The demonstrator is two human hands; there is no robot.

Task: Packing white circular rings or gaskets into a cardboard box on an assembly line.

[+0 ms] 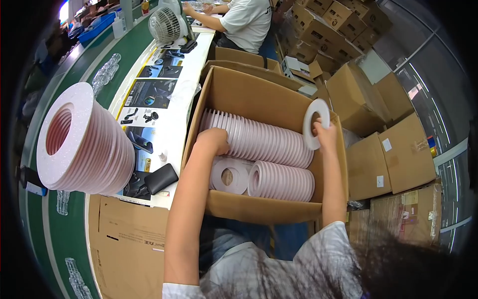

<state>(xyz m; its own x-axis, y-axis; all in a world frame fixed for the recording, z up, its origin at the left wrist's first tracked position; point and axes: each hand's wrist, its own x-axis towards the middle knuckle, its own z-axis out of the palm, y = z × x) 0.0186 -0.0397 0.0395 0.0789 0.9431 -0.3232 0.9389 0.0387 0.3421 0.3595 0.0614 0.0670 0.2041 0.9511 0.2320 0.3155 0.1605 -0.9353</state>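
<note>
An open cardboard box (pixel 259 92) stands in front of me, holding rows of pale pink-white flat rings. The long far row (pixel 264 137) lies on its side, its rings edge to edge. Closer to me, a shorter row (pixel 286 182) lies beside a ring facing up (pixel 240 180). My left hand (pixel 214 141) is closed, its fingers curled against the left part of the long row; its fingertips are partly hidden. At the box's right end, my right hand (pixel 326 135) pinches a single ring (pixel 307 128), held tilted above the long row.
A tall stack of rings (pixel 109 154) stands left on the table, beside a black pouch (pixel 162 178). Clear plastic pieces (pixel 105 74) lie on the green conveyor (pixel 45 149). A fan (pixel 167 25) and a seated person (pixel 246 22) are beyond. Cartons (pixel 358 94) crowd the right.
</note>
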